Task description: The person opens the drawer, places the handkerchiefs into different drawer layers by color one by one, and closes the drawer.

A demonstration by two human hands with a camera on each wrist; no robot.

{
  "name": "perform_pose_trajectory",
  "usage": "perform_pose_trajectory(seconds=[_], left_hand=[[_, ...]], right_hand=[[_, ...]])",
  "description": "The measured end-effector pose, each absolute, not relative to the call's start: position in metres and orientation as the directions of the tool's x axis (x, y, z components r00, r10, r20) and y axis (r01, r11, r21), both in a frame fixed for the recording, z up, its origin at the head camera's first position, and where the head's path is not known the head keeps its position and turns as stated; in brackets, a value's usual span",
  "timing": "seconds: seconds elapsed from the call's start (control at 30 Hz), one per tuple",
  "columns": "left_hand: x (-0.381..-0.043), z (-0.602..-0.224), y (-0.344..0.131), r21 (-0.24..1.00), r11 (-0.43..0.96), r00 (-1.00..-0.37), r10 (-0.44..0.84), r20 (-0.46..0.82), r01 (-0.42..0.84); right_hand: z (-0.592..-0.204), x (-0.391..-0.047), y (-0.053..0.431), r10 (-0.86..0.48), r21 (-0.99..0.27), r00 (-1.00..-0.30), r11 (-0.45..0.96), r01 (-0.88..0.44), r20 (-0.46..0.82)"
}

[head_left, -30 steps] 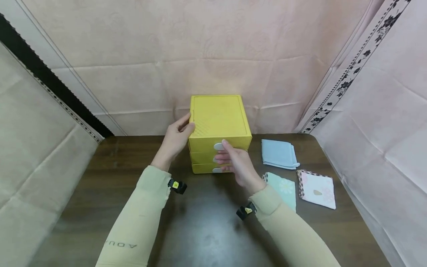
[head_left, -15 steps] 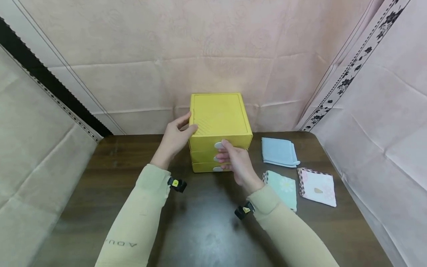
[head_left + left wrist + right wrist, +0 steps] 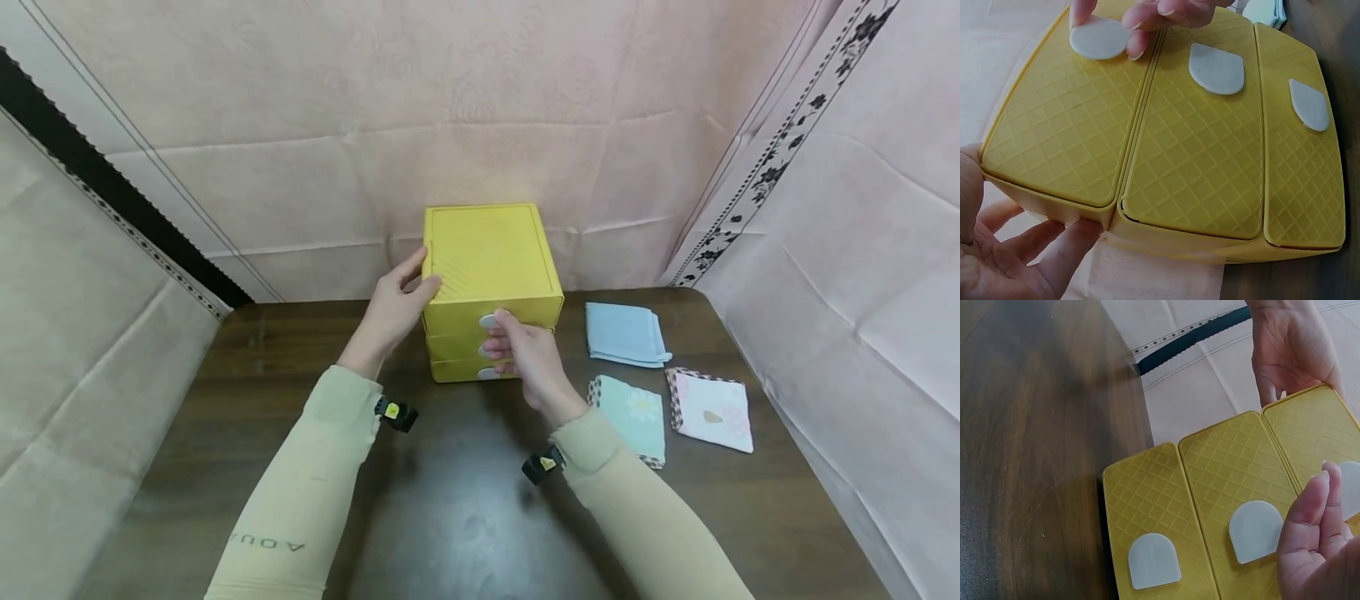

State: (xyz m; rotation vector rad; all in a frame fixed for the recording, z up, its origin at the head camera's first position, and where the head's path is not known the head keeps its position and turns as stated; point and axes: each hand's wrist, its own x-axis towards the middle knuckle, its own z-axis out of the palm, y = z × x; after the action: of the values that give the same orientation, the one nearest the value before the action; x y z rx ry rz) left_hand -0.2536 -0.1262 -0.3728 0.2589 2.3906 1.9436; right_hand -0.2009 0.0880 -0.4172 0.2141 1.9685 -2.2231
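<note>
A yellow storage box [image 3: 491, 250] with three stacked drawers stands at the back of the table. Each drawer front has a quilted pattern and a white tab handle. My left hand [image 3: 393, 312] grips the box's left side near the top, thumb over the upper edge and fingers along the side. At the front, my right hand [image 3: 532, 354] pinches the top drawer's tab handle [image 3: 1099, 40] between thumb and fingers. The lower tab handles, the middle one [image 3: 1216, 69] and the bottom one [image 3: 1310, 106], are untouched. All drawers look closed; their insides are hidden.
To the right of the box lie three folded cloths: a light blue one [image 3: 624, 333], a mint green one [image 3: 633, 417] partly behind the right forearm, and a white one [image 3: 711, 410] with a checked edge. Pale cloth walls surround the dark wooden table [image 3: 450, 500].
The view has shifted slightly. Both hands keep their places on the box, and no drawer has visibly moved.
</note>
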Motion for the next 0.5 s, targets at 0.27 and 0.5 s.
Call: perform_pose_trajectory(seconds=[0.27,0.5], left_hand=[[-0.243,-0.354,-0.124,0.978,0.204,-0.985,0.171,0.009,0.045],[-0.238,-0.349,-0.122,0.977,0.209,-0.983,0.182,-0.006,0.032]], right_hand=[[-0.418,-0.202,0.085,-0.019,-0.968,-0.977,-0.131,0.215,-0.215],[-0.417,-0.196,0.084,0.023,-0.97,-0.975,-0.109,0.217,-0.221]])
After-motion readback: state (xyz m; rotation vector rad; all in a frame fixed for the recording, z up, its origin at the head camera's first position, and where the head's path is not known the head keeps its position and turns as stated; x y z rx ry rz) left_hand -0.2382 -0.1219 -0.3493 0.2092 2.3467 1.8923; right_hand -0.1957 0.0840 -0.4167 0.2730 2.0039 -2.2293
